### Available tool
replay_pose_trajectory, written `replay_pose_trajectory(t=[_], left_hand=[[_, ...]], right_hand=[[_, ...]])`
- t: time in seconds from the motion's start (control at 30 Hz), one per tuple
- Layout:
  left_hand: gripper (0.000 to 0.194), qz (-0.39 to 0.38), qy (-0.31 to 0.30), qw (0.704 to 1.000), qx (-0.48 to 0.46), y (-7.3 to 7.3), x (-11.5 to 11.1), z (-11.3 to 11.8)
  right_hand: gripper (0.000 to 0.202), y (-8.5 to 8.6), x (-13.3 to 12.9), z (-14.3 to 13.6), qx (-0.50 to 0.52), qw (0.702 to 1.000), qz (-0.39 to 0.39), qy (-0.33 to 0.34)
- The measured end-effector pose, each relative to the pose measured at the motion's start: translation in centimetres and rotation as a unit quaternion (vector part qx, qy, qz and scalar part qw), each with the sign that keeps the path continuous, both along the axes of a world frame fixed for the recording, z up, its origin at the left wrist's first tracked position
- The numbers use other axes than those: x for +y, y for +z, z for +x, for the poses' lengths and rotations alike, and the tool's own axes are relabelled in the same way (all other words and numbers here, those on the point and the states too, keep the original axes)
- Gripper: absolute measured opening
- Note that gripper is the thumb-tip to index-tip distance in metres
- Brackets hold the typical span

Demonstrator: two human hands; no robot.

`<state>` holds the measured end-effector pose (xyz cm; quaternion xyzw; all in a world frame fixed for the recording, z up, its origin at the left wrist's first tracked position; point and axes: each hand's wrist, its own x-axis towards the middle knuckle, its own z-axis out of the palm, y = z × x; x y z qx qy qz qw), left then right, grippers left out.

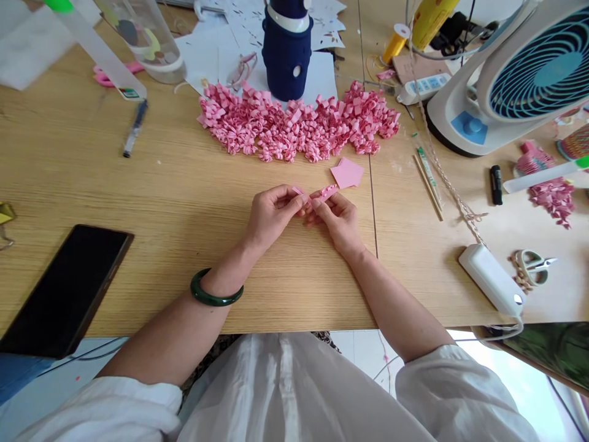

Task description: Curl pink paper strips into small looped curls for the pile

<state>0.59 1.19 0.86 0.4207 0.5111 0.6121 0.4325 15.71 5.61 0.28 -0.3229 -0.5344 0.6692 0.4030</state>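
Between my two hands, a small pink paper piece [328, 192] is held by its ends above the wooden table [184, 184]. My left hand [276, 210] pinches its left part between thumb and fingers. My right hand [337, 219] pinches the right part, where small looped bits show along the strip. The fingertips nearly meet and hide the middle of the paper. Just beyond my right hand lies a flat pink paper pentagon [348, 172]. Farther back stretches a long heap of curled pink paper pieces [294, 126].
Behind the heap stands a dark blue bottle [288, 55]. A phone [67, 285] lies at left, near a pen [135, 130]. On the right are a fan [473, 126], thin sticks [429, 187], a marker [496, 185], a white power block [491, 279] and scissors [534, 267].
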Motion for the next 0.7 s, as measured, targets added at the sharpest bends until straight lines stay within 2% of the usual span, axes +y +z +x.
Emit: replay_pose_trajectory(t=[0.17,0.33,0.47,0.7], left_hand=[[0.028,-0.007,-0.005,0.999,0.052,0.06,-0.25,-0.07],[0.025,-0.034,0.03,0.998,0.047,0.02,-0.22,-0.13],[0.026,-0.037,0.011,0.999,0.022,-0.1,-0.04,-0.02],[0.023,-0.04,-0.009,0.999,0.033,-0.44,-0.04,0.06]], right_hand=[[0.051,-0.66,0.16,-0.24,-0.006,0.998,-0.003,-0.055],[0.053,-0.5,0.17,-0.24,-0.013,0.998,-0.012,-0.053],[0.051,-0.31,0.04,-0.28,-0.016,0.999,-0.001,-0.039],[0.045,-0.52,-0.02,-0.12,-0.003,0.997,0.006,-0.072]])
